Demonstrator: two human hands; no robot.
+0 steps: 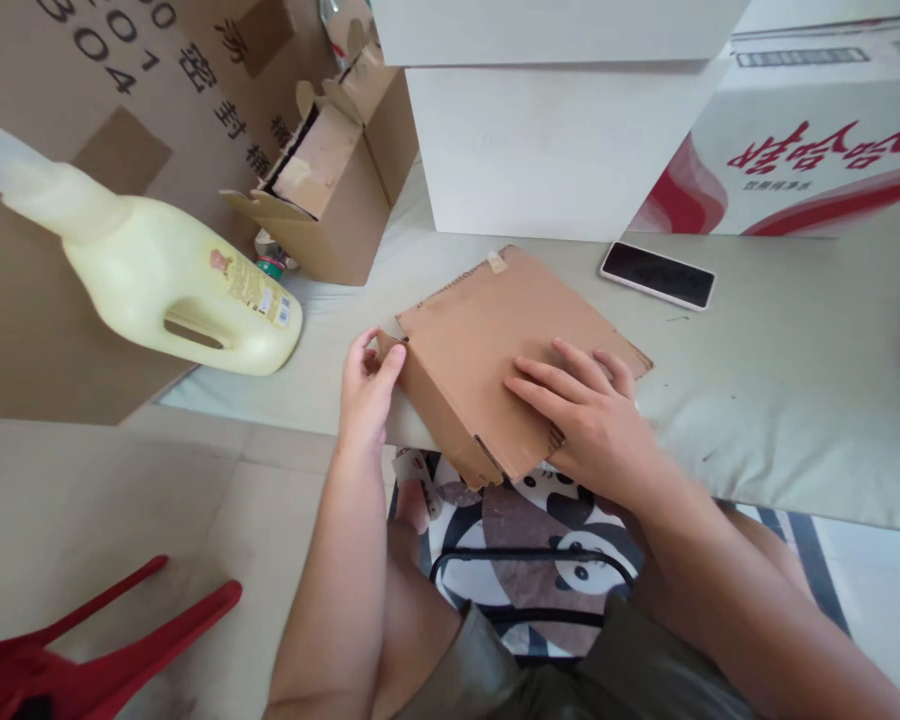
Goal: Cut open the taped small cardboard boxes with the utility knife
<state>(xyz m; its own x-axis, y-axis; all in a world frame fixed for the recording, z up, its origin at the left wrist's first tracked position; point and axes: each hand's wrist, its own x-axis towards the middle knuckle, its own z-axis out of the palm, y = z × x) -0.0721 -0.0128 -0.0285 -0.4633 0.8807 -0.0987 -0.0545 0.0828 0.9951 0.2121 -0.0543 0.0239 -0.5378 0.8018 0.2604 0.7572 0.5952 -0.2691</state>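
A flat, folded piece of brown cardboard lies at the near edge of the pale grey table, one corner hanging over the edge. My left hand pinches the cardboard's left flap between thumb and fingers. Flat on top of the cardboard rests my right hand, its fingers stretched out and pressing down on the right half.
A pale yellow jug with a handle lies tilted at the left, against large brown cartons. A small open carton, a white box and a red-and-white carton stand behind. A phone lies face up. Red chair legs sit below left.
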